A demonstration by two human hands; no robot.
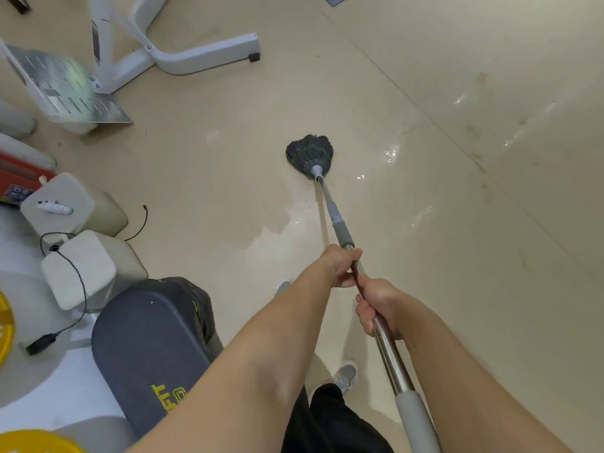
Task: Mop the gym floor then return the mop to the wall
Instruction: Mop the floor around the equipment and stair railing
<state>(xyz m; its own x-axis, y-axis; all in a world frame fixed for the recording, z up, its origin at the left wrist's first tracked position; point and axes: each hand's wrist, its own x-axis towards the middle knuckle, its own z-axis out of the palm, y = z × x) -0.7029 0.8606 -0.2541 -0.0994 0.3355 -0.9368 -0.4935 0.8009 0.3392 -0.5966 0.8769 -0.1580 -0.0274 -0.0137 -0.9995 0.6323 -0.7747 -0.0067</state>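
A mop with a dark grey and green string head (310, 154) rests on the beige gym floor (441, 223) ahead of me. Its metal handle (387, 349) with grey sleeves runs back toward my body. My left hand (341, 264) grips the handle higher up the pole, closer to the head. My right hand (376, 307) grips it just behind. Wet shiny streaks lie on the floor to the right of the mop and under the handle. No wall shows in this view.
A white gym machine frame (183, 57) with a metal footplate (65, 89) stands at the upper left. Two pale blocks (78, 266) with a black cable (70, 289), a dark padded bench (147, 348) and yellow weight plates (6, 325) crowd the left side. My shoe (346, 376) is below.
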